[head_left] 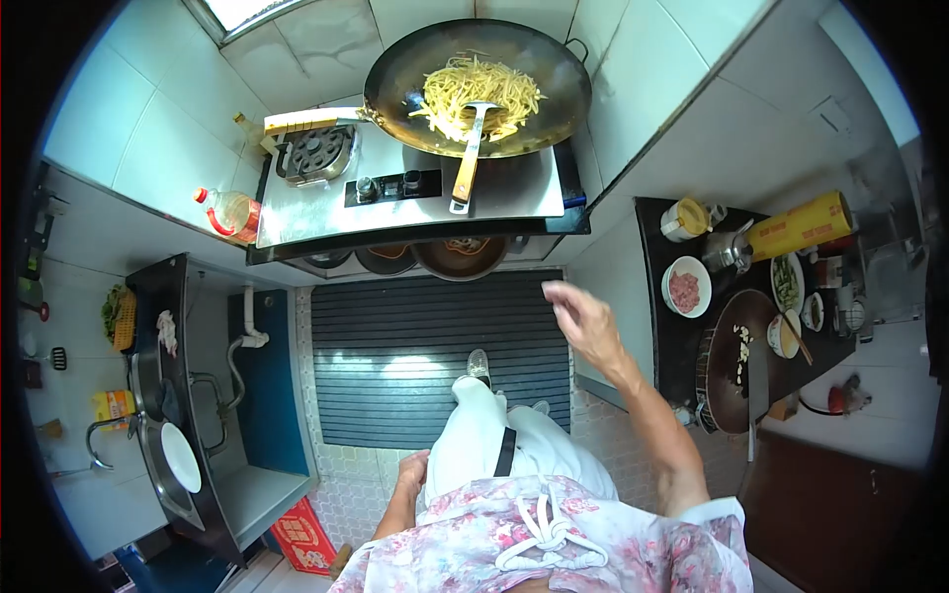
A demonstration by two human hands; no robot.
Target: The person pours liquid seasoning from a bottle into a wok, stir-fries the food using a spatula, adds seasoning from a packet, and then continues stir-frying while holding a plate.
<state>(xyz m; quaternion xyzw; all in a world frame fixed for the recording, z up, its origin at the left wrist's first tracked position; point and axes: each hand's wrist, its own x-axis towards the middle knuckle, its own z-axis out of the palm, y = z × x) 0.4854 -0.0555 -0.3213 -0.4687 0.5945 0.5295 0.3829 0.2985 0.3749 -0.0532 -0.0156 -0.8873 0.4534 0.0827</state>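
My right hand (585, 318) is held out in the air in front of the stove, its fingers apart and nothing in them. Low beside my hip, my left hand (413, 468) has its fingers curled in, with nothing visible in it. Beyond my right hand, a large wok (395, 74) sits on the stove (326, 210) with pale yellow shreds (474, 84) inside. A spatula (473, 158) rests in the wok, its yellow handle hanging over the near rim. Neither hand touches the wok or the spatula.
A black counter (657, 222) on the right bears a bowl of pink meat (684, 287), a cleaver (758, 390) on a round board (727, 336) with white pieces, and other bowls. An oil bottle (233, 213) stands left of the stove. The sink (158, 395) is at left, above a red box (303, 537).
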